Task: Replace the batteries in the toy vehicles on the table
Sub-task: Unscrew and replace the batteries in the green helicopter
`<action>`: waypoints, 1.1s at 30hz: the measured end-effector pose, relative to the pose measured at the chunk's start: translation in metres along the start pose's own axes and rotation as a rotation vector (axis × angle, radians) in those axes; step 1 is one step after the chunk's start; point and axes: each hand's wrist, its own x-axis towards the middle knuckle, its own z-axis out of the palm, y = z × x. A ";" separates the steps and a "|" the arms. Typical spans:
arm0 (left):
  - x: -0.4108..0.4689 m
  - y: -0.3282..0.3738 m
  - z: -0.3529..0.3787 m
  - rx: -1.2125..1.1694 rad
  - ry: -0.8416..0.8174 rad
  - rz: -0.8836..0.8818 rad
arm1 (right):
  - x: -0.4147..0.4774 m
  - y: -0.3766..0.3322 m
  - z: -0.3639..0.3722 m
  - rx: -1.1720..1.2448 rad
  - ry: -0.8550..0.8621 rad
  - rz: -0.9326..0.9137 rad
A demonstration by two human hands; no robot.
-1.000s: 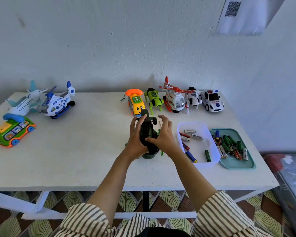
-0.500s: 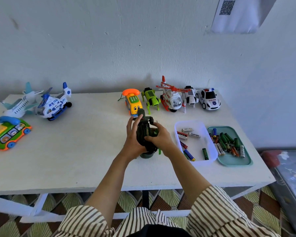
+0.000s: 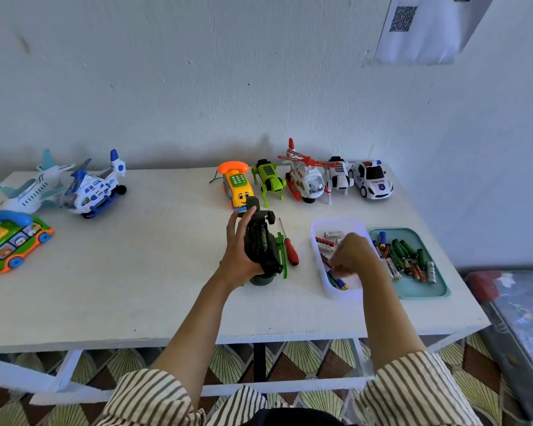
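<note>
At frame centre, the left hand (image 3: pixel 237 256) grips one dark green toy vehicle (image 3: pixel 260 245) at the counter's (image 3: pixel 136 278) middle. The right hand (image 3: pixel 353 256) dips into one white battery tray (image 3: pixel 339 222); its fingers are blurred, so I cannot tell its grip. Eight other toys (image 3: pixel 371 179) stand around.

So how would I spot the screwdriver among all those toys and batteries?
Start at the white table, then find the dark green toy vehicle held up near its middle. Just right of it, before the white plastic tub, lies a thin screwdriver: the only tool there, with a red handle.
</note>
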 end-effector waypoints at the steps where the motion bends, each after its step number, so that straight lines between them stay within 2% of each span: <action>1: 0.000 0.000 0.000 0.001 -0.004 0.001 | -0.004 0.002 0.007 -0.089 -0.034 0.022; 8: -0.001 0.002 -0.001 0.004 0.006 0.020 | -0.014 -0.008 0.026 -0.237 0.114 0.048; 14: -0.001 0.003 -0.001 -0.011 0.000 0.018 | -0.015 -0.006 0.023 -0.250 0.133 0.071; 18: -0.001 0.002 -0.001 -0.005 -0.004 0.012 | -0.009 0.002 0.011 -0.052 0.160 -0.034; 22: 0.001 0.002 0.000 0.025 -0.007 0.018 | -0.002 0.001 -0.003 0.332 0.289 -0.216; 26: 0.001 0.002 0.000 0.022 -0.002 0.008 | -0.012 -0.020 -0.006 0.680 0.298 -0.413; 29: 0.001 0.001 0.000 0.018 0.005 0.000 | -0.019 -0.042 0.001 0.721 0.217 -0.553; 33: 0.001 -0.002 0.001 0.043 0.032 0.029 | -0.025 -0.071 0.013 0.658 0.174 -0.686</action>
